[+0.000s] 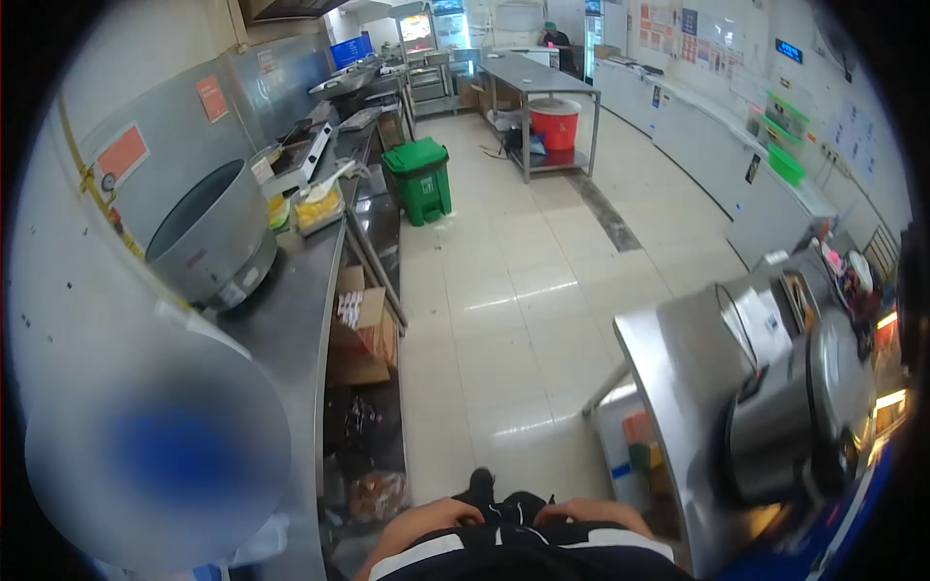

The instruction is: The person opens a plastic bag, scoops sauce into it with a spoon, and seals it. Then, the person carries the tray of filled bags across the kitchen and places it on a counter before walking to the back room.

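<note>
My left hand (453,511) is low in the view, close against the front of my dark clothing (518,552) with white stripes. On the other side of my waist, my right hand (572,509) rests in the same way. The fingers of both hands are mostly tucked out of sight, so what they touch or hold does not show. One dark shoe (481,479) shows on the floor just ahead.
To the left runs a steel counter (295,320) with a large metal pot (208,237) and a container of yellow food (318,208). Ahead stand a green bin (419,181) and a red bucket (554,126). At right, a steel table (678,358) bears a big cooker (790,426). Far back sits a person (554,37).
</note>
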A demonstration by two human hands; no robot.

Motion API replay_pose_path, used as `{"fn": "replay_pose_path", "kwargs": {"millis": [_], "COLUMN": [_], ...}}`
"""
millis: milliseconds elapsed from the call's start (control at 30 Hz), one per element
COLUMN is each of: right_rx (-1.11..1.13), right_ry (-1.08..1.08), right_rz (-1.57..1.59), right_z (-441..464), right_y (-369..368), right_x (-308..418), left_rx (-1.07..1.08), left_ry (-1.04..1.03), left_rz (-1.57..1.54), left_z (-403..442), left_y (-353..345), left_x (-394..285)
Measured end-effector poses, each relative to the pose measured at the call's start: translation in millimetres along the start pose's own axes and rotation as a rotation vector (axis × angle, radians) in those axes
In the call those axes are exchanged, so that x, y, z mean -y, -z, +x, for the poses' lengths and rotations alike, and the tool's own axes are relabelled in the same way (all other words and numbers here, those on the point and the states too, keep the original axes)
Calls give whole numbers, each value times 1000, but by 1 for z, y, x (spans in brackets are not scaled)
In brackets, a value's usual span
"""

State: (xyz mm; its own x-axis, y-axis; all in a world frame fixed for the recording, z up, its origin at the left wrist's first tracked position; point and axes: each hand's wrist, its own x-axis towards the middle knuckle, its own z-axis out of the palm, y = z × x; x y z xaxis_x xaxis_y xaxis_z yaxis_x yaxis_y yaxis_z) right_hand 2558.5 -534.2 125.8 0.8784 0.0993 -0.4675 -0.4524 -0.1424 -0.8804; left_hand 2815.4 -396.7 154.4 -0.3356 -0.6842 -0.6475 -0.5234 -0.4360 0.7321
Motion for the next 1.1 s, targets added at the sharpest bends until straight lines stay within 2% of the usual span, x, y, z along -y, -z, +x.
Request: {"fn": "replay_pose_path", "kwargs": {"millis": [33, 67, 100, 133, 167, 200, 267, 300, 333, 400, 433, 500, 567, 700, 767, 900, 967, 1000, 1067, 1100], "right_rx": [-20, -56, -43, -27, -19, -34, -38, -84, -146, -227, -275, -345, -458, -448, -376, -525, -611, -672, -652, -614], "right_ry": [-44, -86, -157, -222, -216, -197, -181, -127, -74, -89, -93, -111, -96, -184, -156, -132, -77, -90, 145, 143], "right_rz": [10, -78, -40, -3, -7, 107, 249, 191, 134, 104, 58, 67, 114, 83, -23, -51, 115, 112, 291, 383], "right_z": [8, 11, 21, 33, 46, 60, 90, 102, 108, 106, 111, 110, 110, 107, 104, 125, 121, 117, 110, 103], "right_y": [23, 47, 73, 100, 127, 151, 209, 240, 271, 362, 404, 465, 536, 665, 729, 852, 938, 978, 1028, 1052], "right_x": [14, 32, 45, 49, 38, 19, -9, -23, -32, -4, -8, -5, 3, 12, -1, -70, -69, -78, -104, -114], "left_rx": [133, 132, 146, 153, 145, 137, 222, 507, 537, 153, 17, 149, 196, 226, 240, 285, 355, 390, 463, 502], "left_ry": [-58, -65, -283, -494, -460, -426, -472, -207, -203, -556, -680, -403, -306, -279, -283, -292, -174, -214, -296, -329], "left_rz": [99, 98, -63, -223, -215, -207, 6, 15, 21, 93, 240, 246, 303, 420, 475, 573, 687, 685, 659, 634], "left_z": [23, 47, 69, 73, 72, 56, 116, 170, 210, 268, 280, 313, 358, 468, 534, 658, 704, 735, 793, 823], "left_y": [34, 61, 80, 113, 149, 195, 242, 260, 277, 315, 352, 414, 462, 540, 579, 686, 756, 784, 829, 848], "left_x": [-3, 17, 53, 32, 12, -47, -35, -23, 2, 30, -16, -80, -121, -165, -181, -253, -327, -352, -384, -396]}}
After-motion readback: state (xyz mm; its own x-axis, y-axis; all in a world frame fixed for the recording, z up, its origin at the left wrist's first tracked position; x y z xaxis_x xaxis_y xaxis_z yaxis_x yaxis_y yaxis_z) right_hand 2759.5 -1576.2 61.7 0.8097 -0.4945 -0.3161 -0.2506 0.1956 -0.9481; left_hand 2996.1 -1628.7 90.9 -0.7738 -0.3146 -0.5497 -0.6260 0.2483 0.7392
